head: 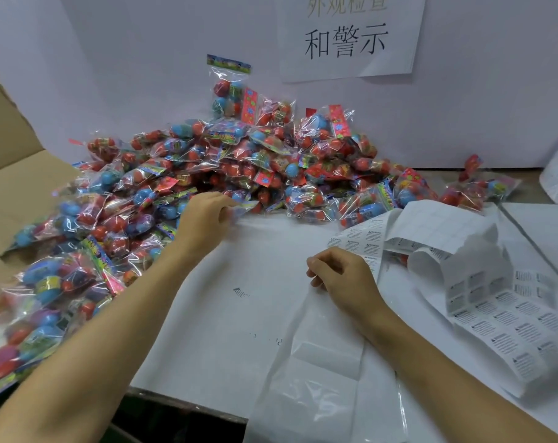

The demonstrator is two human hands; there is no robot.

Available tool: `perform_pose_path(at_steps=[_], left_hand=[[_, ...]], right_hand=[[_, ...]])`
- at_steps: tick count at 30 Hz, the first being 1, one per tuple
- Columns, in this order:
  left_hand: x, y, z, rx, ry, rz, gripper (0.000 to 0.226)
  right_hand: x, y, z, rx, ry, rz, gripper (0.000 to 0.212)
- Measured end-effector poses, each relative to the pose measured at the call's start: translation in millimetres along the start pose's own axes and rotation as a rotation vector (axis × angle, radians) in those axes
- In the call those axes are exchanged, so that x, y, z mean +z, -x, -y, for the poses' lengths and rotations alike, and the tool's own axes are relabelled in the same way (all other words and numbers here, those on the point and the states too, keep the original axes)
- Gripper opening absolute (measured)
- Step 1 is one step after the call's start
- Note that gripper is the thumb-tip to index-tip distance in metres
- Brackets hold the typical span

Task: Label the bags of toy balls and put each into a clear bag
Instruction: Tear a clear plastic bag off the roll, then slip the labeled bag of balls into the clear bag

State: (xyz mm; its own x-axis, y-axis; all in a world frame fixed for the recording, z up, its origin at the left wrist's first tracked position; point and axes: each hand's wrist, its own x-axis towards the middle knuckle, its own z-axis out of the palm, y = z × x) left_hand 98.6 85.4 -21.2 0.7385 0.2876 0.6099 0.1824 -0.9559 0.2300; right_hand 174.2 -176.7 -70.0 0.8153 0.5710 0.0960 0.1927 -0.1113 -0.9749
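We face a pale, lavender-tinted wall (150, 75) rising straight from the back edge of the worktable (239, 314), whose top is covered in white paper. A white paper sign (351, 39) printed with large black Chinese characters hangs on the wall. At our left a brown cardboard flap (6, 148) leans outward. The light is soft and even, casting faint shadows.

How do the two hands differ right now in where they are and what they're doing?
The left hand reaches to the edge of the pile of toy-ball bags and pinches one bag's header; the right hand sits nearer, by the sheets of warning labels, its fingers curled at a clear bag. Both are bare and over the white table.
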Motion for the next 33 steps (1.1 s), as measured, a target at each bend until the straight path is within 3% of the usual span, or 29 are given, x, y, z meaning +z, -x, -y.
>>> perform_pose_path(at_steps=[3, 8, 11, 14, 19, 22, 24, 29, 33], left_hand=[[-18.2, 5.3, -26.5, 0.018, 0.358, -0.132, 0.026], [-26.6, 13.9, -67.5, -0.31, 1.058, 0.02, 0.034], [-14.7, 24.6, -85.4, -0.375, 1.253, 0.114, 0.035], [2.9, 35.9, -101.0, -0.431, 1.382, 0.178, 0.044], [26.9, 50.7, -113.9, -0.526, 1.388, 0.08, 0.047], [30.8, 58.6, -117.7, -0.588, 1.432, 0.025, 0.045], [28.0, 61.3, -118.3, -0.676, 1.527, 0.041, 0.049], [22.8, 63.7, -122.3, -0.625, 1.483, 0.358, 0.034], [17.1, 52.4, -124.8, -0.58, 1.377, 0.347, 0.008]], right_hand=[[0.5, 0.1, 2.0, -0.011, -0.024, -0.01, 0.014], [-6.0, 0.4, 6.2, 0.026, -0.319, -0.099, 0.014], [-14.0, -2.0, 8.1, -0.016, -0.349, -0.118, 0.035], [-21.9, -1.1, 13.7, 0.015, -0.352, -0.051, 0.027], [-30.0, 4.4, 16.9, 0.064, -0.18, 0.149, 0.073], [-27.6, 7.4, 19.9, -0.09, -0.074, 0.038, 0.041], [-25.5, 7.5, 20.2, -0.101, -0.094, -0.015, 0.032], [-22.0, 9.0, 29.5, 0.025, -0.223, 0.002, 0.044], [-27.2, 3.7, 36.4, 0.026, -0.164, 0.019, 0.042]])
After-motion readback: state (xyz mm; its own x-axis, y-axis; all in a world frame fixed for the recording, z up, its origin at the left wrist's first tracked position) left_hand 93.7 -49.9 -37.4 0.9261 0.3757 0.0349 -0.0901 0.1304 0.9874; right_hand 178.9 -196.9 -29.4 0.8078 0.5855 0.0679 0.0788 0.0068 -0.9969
